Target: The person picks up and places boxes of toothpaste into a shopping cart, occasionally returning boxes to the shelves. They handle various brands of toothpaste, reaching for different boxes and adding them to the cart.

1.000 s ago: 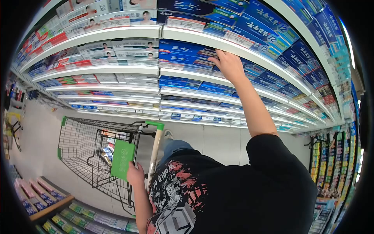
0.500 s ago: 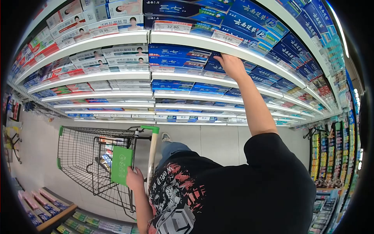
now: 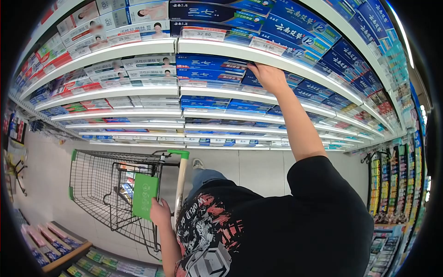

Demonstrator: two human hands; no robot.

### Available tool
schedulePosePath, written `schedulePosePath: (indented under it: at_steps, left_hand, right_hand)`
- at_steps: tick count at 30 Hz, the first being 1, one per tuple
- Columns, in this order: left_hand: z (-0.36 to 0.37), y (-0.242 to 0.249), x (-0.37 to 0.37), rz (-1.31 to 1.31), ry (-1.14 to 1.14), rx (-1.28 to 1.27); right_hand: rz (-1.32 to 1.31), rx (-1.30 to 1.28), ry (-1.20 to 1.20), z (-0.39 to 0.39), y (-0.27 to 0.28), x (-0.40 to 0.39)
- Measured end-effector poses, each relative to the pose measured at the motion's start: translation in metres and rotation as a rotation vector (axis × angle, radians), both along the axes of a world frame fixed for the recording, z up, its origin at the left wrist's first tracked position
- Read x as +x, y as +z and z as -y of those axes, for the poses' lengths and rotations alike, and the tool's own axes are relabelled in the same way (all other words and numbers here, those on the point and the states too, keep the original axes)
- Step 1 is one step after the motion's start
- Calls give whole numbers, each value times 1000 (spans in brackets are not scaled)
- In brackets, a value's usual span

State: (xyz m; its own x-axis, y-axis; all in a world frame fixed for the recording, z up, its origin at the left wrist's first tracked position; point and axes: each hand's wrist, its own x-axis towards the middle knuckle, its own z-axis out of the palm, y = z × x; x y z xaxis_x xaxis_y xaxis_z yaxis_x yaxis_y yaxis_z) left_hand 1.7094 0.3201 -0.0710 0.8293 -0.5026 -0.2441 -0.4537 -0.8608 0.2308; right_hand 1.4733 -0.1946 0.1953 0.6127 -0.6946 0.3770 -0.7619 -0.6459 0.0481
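1. Lower left of centre, my left hand [image 3: 160, 213] is closed on the handle [image 3: 181, 184] of the one shopping cart [image 3: 110, 184], just beside its green flap [image 3: 144, 195].
2. Upper centre, my right hand [image 3: 267, 76] reaches into the blue toothpaste boxes [image 3: 210, 67] on the second shelf [image 3: 258, 90]; its fingertips are hidden, so I cannot tell its grip.
3. The boxes are too crowded to count.

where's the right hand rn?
In the head view the right hand is raised to the second shelf from the top, upper centre-right, on the dark blue toothpaste boxes just under the white price-tag rail.
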Motion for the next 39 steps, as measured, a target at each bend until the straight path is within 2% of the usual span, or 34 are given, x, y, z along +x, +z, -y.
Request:
schedulePosePath:
  at_steps: [5,8,9,11,13,16,18,23,25,27,29,30,32,35,39]
  left_hand:
    - [3,7,0,-18,1,8]
    - [2,5,1,-15,9,6]
    - [0,1,1,1,7,-16]
    - [-1,-3,3,5,-13,-21]
    - [0,-1,2,-5,-5,-3]
    - [-1,0,2,10,-17,11]
    - [0,4,0,17,-16,7]
    - [0,2,0,42,-21,-19]
    - [0,2,-1,35,-9,-14]
    - [1,6,-1,28,-7,-7]
    - [1,8,-2,15,-24,8]
    - [0,6,-2,48,-37,-35]
    - [-2,1,-2,64,-34,-44]
    - [2,7,-2,34,-16,-36]
    - [4,16,-3,25,-40,-12]
  right_hand:
    - [-11,23,-27,3,-3,-3]
    - [-2,-210,33,0,-12,-10]
    - [1,-211,25,-5,-14,-12]
    - [121,-319,179,-24,-18,-14]
    - [165,-440,437,-41,-32,-14]
    - [122,-453,485,-64,-43,-13]
    - [227,-385,381,-69,-45,-13]
    - [277,-200,378,-48,-88,-35]
    - [403,24,273,-42,-101,-44]
    - [516,35,284,-32,-110,-49]
    - [875,615,-104,-28,-118,-52]
    - [877,617,-103,-29,-118,-53]
    - [676,583,-34,-32,-119,-51]
    - [630,652,43,-46,-101,-29]
    - [688,648,94,-39,-105,-1]
